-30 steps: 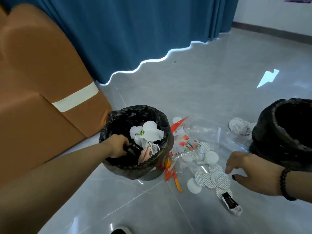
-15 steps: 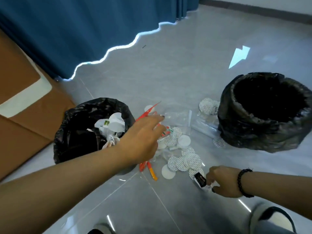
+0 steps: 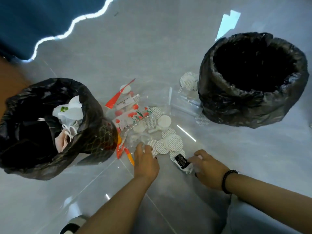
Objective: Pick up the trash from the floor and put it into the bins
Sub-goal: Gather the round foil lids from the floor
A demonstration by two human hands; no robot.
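Note:
Trash lies on the grey floor between two bins lined with black bags. The left bin [image 3: 94, 141] holds white and pink rubbish; the right bin [image 3: 236, 107] looks dark inside. Several white round seals [image 3: 170, 142], a flower-printed packet [image 3: 133, 115], a red wrapper [image 3: 118, 97] and a clear zip bag [image 3: 182, 102] make up the pile. My left hand [image 3: 146, 161] reaches into the near edge of the pile, fingertips on the seals and clear plastic. My right hand [image 3: 207, 168] pinches a small black-and-white packet [image 3: 181, 162] on the floor.
More seals [image 3: 189, 81] lie against the right bin's left side. Orange strips [image 3: 130, 156] sit by the left bin's base. A blue curtain [image 3: 25, 22] hangs at the top left, a brown sofa edge [image 3: 10, 78] is at the left, and my shoe [image 3: 74, 225] is at the bottom.
My left hand left the left bin and came down onto the pile's near edge. My right hand dropped onto the black-and-white packet and took hold of it. The view tilted downward.

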